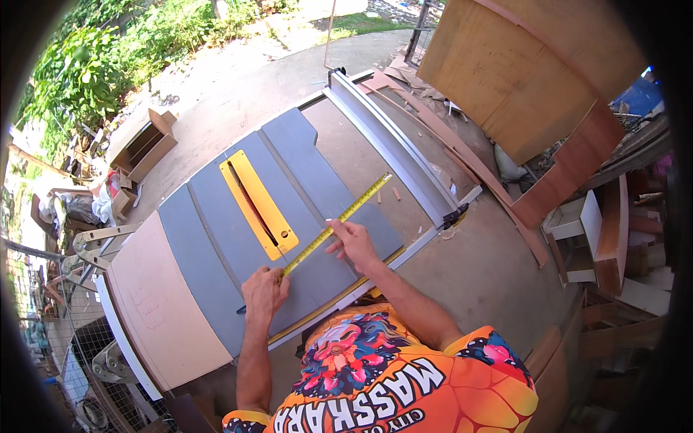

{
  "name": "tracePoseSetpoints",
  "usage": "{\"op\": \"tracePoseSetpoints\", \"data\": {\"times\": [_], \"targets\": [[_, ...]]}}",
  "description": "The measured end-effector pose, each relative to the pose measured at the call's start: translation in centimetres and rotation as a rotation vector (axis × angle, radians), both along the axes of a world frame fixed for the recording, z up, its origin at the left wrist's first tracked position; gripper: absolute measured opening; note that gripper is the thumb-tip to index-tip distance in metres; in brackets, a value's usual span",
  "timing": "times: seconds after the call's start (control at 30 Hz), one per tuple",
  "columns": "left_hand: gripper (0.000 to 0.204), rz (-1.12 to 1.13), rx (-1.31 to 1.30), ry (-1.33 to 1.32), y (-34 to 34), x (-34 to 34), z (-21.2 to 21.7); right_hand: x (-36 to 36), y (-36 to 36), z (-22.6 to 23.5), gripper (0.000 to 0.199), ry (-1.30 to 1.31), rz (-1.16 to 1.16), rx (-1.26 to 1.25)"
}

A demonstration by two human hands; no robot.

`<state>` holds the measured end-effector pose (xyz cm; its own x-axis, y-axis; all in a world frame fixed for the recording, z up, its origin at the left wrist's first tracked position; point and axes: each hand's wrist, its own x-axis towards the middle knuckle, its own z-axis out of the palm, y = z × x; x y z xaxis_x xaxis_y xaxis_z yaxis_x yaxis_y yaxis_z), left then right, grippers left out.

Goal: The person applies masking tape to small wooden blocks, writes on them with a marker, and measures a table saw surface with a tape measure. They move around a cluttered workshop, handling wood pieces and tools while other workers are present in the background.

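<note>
Closest to us is our bright orange patterned shirt (404,382), with both bare forearms reaching up from it onto the grey worktop (209,245) of a table saw. Our left hand (264,290) rests at the near edge of the worktop, fingers curled shut over the near end of a yellow tape measure (338,224); whether the case sits inside that fist we cannot tell. Our right hand (354,242) lies a little farther and to the right, fingers half bent, thumb and fingertips pressing the tape flat against the worktop.

From the left hand the tape runs diagonally away to the far right, passes under the right hand, and ends near the grey metal fence rail (393,148) on the right side of the saw. Just left of the tape sits the yellow blade plate (260,206), with its dark slot running near to far. A pale board (162,303) lies along the left edge of the worktop.

Beyond the rail, large brown wooden panels (520,72) stand at the far right, with thin curved strips of wood beside them. Concrete ground (476,267) surrounds the saw, and green plants (94,65) grow at the far left.
</note>
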<state>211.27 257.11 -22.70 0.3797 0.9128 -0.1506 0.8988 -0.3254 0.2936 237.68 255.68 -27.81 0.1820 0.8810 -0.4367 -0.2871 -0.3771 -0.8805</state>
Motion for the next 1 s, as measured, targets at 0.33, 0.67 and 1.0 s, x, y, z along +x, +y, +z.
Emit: {"op": "tracePoseSetpoints", "data": {"times": [0.33,0.67,1.0], "targets": [[0.025,0.194,0.170,0.051,3.3,-14.4,-1.1,7.6,10.0,-4.9,0.030,0.187,-0.223,-0.075],[0.021,0.208,0.459,-0.091,3.1,-23.2,-2.8,7.6,12.4,-4.2,0.047,-0.086,-0.107,-0.253],[0.016,0.275,0.393,-0.085,3.5,-21.9,-4.5,7.6,-5.5,-1.1,0.063,-0.189,0.123,-0.268]]}}
